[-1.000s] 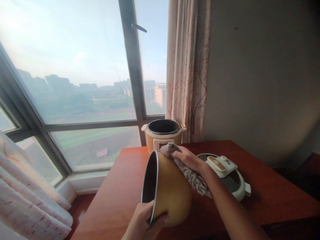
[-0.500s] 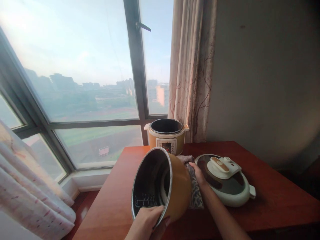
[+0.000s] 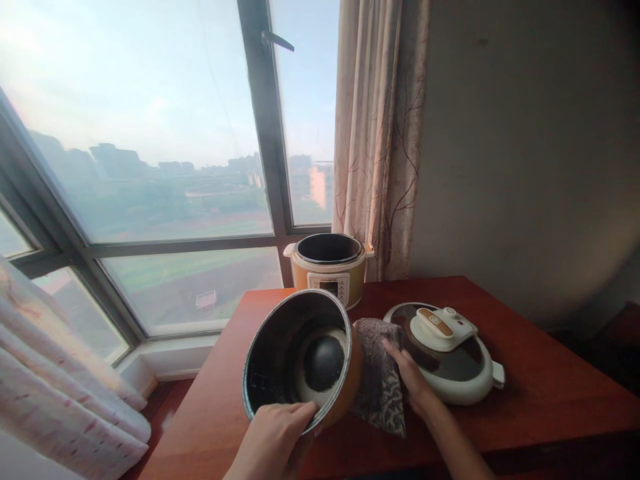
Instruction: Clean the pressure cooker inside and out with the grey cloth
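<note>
My left hand [image 3: 273, 440] grips the near rim of a gold-coloured inner pot [image 3: 300, 360], tipped so its dark inside faces me. My right hand [image 3: 413, 380] presses a grey patterned cloth [image 3: 380, 383] against the pot's right outer side, fingers closed on the cloth. Behind the pot, the cooker base [image 3: 330, 267] stands with no lid on, at the far edge of the red-brown table [image 3: 540, 387]. The cooker's white lid [image 3: 450, 350] lies flat just right of my right hand.
A large window [image 3: 150, 167] fills the left and back. A patterned curtain [image 3: 380, 133] hangs behind the cooker base. A grey wall [image 3: 525, 153] stands to the right. Pale fabric [image 3: 60, 393] lies at the lower left, beside the table's left edge.
The pot has turned from side-on until its opening faces me. My right hand with the cloth has slid from the top of the pot down to its right side.
</note>
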### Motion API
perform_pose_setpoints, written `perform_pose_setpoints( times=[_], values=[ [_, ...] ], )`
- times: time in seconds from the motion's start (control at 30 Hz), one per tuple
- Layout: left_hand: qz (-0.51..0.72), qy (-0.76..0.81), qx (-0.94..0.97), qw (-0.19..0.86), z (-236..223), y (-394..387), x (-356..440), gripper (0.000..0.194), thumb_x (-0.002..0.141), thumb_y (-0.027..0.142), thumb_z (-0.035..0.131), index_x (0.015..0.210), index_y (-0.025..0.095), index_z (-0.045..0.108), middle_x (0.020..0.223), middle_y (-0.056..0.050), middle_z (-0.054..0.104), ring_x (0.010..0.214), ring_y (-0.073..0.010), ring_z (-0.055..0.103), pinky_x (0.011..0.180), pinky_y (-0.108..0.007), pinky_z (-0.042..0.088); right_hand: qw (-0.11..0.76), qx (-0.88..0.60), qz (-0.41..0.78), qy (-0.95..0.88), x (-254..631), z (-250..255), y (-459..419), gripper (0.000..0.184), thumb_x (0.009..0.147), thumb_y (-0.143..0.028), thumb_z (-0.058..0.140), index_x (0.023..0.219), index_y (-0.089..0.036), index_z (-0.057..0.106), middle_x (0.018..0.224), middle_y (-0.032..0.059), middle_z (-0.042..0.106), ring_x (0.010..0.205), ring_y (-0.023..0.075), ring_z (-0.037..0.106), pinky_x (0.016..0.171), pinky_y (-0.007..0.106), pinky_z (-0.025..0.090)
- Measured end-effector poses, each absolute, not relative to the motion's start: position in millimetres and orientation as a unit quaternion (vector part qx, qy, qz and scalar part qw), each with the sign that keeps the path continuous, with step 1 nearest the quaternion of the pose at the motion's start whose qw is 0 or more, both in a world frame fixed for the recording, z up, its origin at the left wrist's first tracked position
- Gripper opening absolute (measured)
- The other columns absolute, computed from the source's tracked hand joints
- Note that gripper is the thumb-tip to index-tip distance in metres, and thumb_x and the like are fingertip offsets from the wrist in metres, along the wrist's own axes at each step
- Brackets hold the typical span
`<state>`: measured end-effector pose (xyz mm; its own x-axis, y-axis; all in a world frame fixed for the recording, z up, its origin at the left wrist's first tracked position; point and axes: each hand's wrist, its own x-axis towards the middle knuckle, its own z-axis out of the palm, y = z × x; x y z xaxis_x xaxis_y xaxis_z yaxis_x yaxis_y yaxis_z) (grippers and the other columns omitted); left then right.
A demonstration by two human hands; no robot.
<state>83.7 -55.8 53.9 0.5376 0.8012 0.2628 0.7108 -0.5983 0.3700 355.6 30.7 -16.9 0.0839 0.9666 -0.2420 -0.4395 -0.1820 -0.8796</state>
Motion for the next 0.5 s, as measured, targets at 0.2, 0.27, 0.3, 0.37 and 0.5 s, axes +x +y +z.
perform_pose_setpoints(
  times=[0.2,0.27,0.3,0.37,0.5],
  values=[
    [0.322,0.478,0.793,0.195,52.3,-48.1,54.1,0.03,0.097,0.037,0.05,0.08,0.019,0.066,0.07,-0.003,0.067,0.063,-0.0158,0.06,0.06,-0.019,0.04,0.576,-0.562,0.45,-0.388,352.8,-9.7,32.5,0.024,0.064,-0.031,0.081,0.084,-0.021,0.073,0.091,0.0065,0.076,0.115,0.0353,0.062,0.109,0.046,0.039],
    [0.377,0.491,0.754,0.218,52.2,-45.7,44.8,0.031,0.093,0.041,0.056,0.077,0.018,0.069,0.068,-0.003,0.066,0.063,-0.0168,0.059,0.06,-0.019,0.042,0.594,-0.546,0.427,-0.408,347.3,1.5,31.2,0.015,0.066,-0.031,0.079,0.077,-0.023,0.073,0.092,0.0064,0.076,0.117,0.0348,0.059,0.111,0.043,0.036],
    [0.401,0.499,0.734,0.226,52.3,-44.9,41.1,0.031,0.09,0.043,0.06,0.075,0.018,0.07,0.067,-0.002,0.065,0.062,-0.0172,0.058,0.06,-0.019,0.043,0.601,-0.531,0.431,-0.413,343.6,9.0,29.0,0.013,0.068,-0.031,0.078,0.076,-0.024,0.073,0.094,0.0061,0.076,0.118,0.0338,0.059,0.111,0.041,0.036],
    [0.446,0.517,0.692,0.234,53.3,-43.8,36.0,0.03,0.083,0.045,0.068,0.069,0.018,0.071,0.064,-0.002,0.064,0.06,-0.0178,0.056,0.058,-0.02,0.045,0.6,-0.498,0.477,-0.405,335.2,26.1,22.2,0.014,0.072,-0.033,0.077,0.082,-0.024,0.073,0.098,0.0047,0.076,0.117,0.0308,0.061,0.106,0.037,0.041],
    [0.515,0.546,0.619,0.231,54.8,-42.3,29.6,0.032,0.072,0.048,0.076,0.063,0.018,0.073,0.061,-0.003,0.066,0.057,-0.0195,0.057,0.057,-0.023,0.049,0.552,-0.413,0.648,-0.323,321.6,46.1,12.8,0.032,0.078,-0.042,0.073,0.102,-0.021,0.071,0.095,0.0048,0.077,0.099,0.0273,0.07,0.086,0.036,0.055]
  ],
)
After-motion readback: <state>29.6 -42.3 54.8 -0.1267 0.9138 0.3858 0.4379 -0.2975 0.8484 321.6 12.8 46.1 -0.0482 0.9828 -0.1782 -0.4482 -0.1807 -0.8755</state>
